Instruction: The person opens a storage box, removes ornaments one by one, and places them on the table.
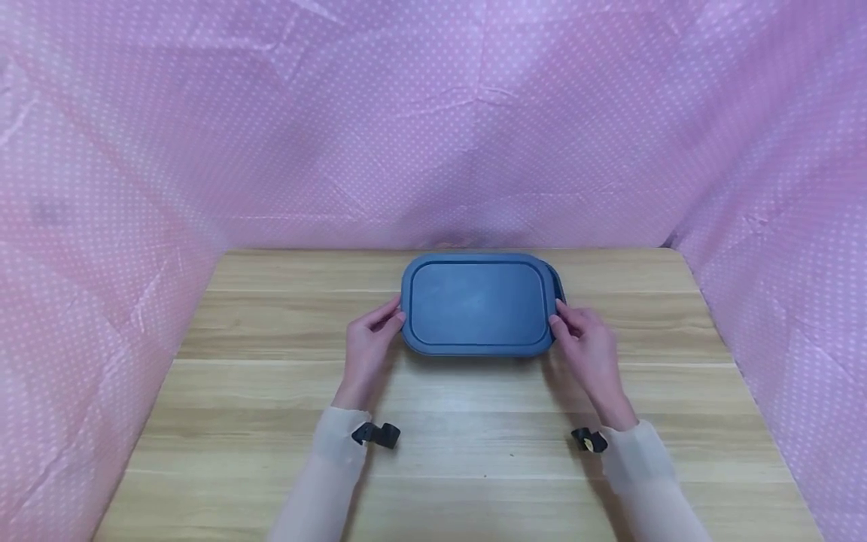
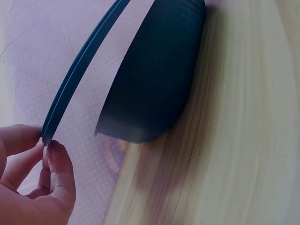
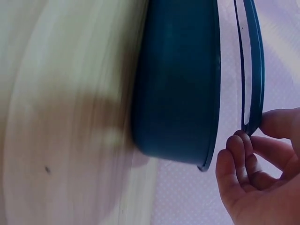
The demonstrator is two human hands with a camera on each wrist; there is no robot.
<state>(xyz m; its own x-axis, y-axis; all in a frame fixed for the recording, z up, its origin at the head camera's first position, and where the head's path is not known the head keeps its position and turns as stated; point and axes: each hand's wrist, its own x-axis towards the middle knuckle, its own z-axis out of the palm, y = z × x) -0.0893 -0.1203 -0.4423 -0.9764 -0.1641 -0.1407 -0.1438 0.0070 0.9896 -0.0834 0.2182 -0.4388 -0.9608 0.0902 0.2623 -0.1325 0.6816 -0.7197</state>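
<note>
A dark blue rectangular lid [image 1: 481,305] with rounded corners is held between both hands above a matching deep container [image 3: 178,84]. My left hand [image 1: 369,339] pinches the lid's left end between thumb and fingers. At the other end, my right hand [image 1: 585,346] pinches the rim the same way. Both wrist views show a gap between the lid and the container's top edge. From the head view the lid hides most of the container, whose right end [image 1: 558,282] peeks out. The container rests on the table, and its inside is hidden.
The wood-grain table [image 1: 467,421] extends around the container, which stands near the far edge. Pink polka-dot cloth [image 1: 433,128] hangs behind the table and along both sides. Black wrist devices [image 1: 379,435] sit at both cuffs.
</note>
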